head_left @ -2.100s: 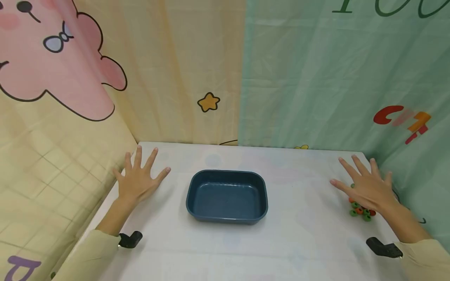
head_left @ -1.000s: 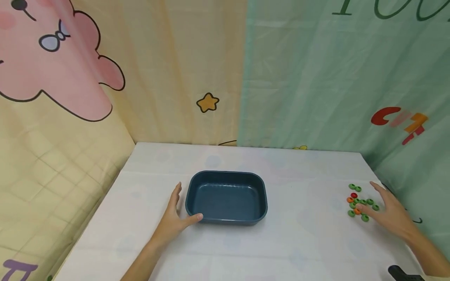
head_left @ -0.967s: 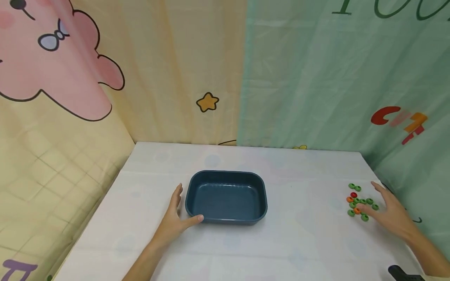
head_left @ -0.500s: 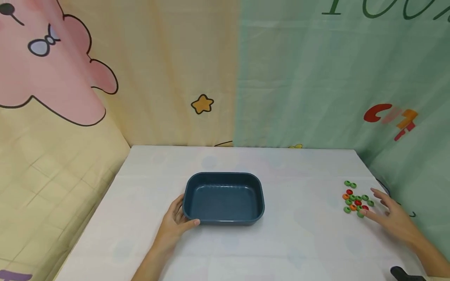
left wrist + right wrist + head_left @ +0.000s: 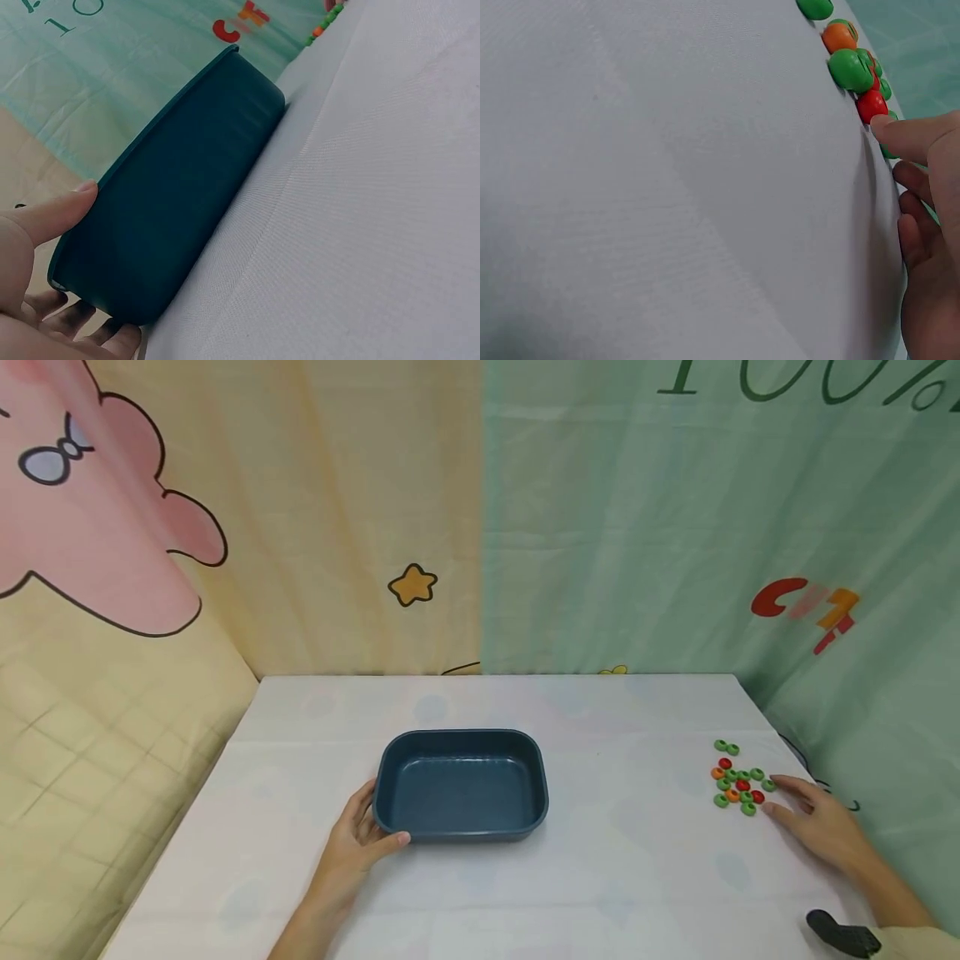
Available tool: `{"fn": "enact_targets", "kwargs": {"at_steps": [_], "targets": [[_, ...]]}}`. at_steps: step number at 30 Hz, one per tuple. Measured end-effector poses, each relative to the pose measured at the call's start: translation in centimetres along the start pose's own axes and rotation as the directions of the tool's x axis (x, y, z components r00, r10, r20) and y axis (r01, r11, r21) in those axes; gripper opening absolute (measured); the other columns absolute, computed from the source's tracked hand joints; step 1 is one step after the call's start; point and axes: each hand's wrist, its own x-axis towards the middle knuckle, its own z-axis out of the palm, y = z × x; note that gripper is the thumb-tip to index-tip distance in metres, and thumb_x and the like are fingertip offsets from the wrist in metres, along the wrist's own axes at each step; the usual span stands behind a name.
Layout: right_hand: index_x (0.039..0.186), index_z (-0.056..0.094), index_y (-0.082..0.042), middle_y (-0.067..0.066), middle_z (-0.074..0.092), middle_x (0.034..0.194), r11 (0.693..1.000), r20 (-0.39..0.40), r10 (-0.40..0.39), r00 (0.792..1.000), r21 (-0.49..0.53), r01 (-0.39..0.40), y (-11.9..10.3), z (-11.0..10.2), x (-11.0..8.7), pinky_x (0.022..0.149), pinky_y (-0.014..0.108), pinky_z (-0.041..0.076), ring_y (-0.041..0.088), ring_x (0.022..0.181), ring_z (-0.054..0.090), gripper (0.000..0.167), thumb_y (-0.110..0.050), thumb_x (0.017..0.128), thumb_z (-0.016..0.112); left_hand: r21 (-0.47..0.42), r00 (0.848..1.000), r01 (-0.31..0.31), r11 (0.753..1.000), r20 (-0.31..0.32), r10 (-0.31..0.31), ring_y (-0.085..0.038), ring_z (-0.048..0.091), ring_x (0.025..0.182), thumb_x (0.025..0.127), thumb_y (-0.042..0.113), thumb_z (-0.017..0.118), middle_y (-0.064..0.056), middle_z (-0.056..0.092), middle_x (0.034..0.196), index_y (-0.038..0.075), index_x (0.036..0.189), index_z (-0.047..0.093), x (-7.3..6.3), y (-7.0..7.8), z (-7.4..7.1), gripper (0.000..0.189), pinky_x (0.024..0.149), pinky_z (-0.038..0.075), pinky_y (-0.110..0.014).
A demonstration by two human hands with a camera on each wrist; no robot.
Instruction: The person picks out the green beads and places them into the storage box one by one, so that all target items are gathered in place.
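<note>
A dark blue rectangular dish [image 5: 461, 789] with rounded corners sits on the table, nothing inside it. My left hand [image 5: 345, 852] grips its near left corner. In the left wrist view the thumb lies on the rim of the dish [image 5: 172, 195] and the other fingers curl in at its end, low by the base. On the right lies a loose group of green, red and orange beads [image 5: 742, 786] with holes. My right hand [image 5: 817, 827] is beside them, thumb and forefinger apart at the group's right edge. Its thumb tip overlaps a red bead [image 5: 872, 106] in the right wrist view.
A white cloth covers the table [image 5: 600, 877]. Behind it hang a yellow curtain [image 5: 337, 527] and a green curtain [image 5: 637, 527], which also run along its sides. A black strap piece [image 5: 843, 935] sits at the right sleeve.
Both hands, first spread out over the table, have come down: the left to the dish's corner, the right to the beads' right side. The view has shifted slightly right.
</note>
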Motion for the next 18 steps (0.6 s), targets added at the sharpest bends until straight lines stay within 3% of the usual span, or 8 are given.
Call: {"fn": "enact_targets", "kwargs": {"at_steps": [5, 12, 18], "targets": [[0.135, 0.052, 0.014, 0.042, 0.047, 0.135, 0.998, -0.060, -0.037, 0.997, -0.044, 0.035, 0.31, 0.21, 0.45, 0.084, 0.070, 0.046, 0.060, 0.117, 0.046, 0.048, -0.021, 0.104, 0.064, 0.004, 1.000, 0.009, 1.000, -0.001, -0.009, -0.027, 0.019, 0.155, 0.087, -0.002, 0.082, -0.007, 0.019, 0.169, 0.011, 0.164, 0.020, -0.14, -0.06, -0.24, 0.099, 0.114, 0.033, -0.023], [0.127, 0.057, 0.014, 0.043, 0.047, 0.132, 0.999, -0.109, -0.026, 0.994, -0.035, 0.022, 0.36, 0.49, 0.89, 0.091, 0.080, 0.034, 0.066, 0.120, 0.039, 0.038, -0.015, 0.103, 0.063, 0.002, 1.000, -0.004, 1.000, 0.006, 0.004, -0.030, 0.020, 0.154, 0.087, -0.003, 0.081, -0.010, 0.019, 0.169, 0.008, 0.163, 0.019, -0.18, -0.08, -0.36, 0.099, 0.114, 0.034, -0.023], [0.123, 0.059, 0.014, 0.042, 0.052, 0.124, 1.000, -0.123, -0.008, 0.992, -0.014, 0.006, 0.68, 0.50, 0.92, 0.087, 0.077, 0.037, 0.063, 0.115, 0.043, 0.036, -0.016, 0.104, 0.062, -0.017, 1.000, -0.004, 1.000, 0.002, 0.004, -0.030, 0.021, 0.154, 0.087, -0.005, 0.080, -0.009, 0.019, 0.169, 0.008, 0.163, 0.020, -0.03, -0.27, -0.33, 0.098, 0.113, 0.036, -0.023]]}}
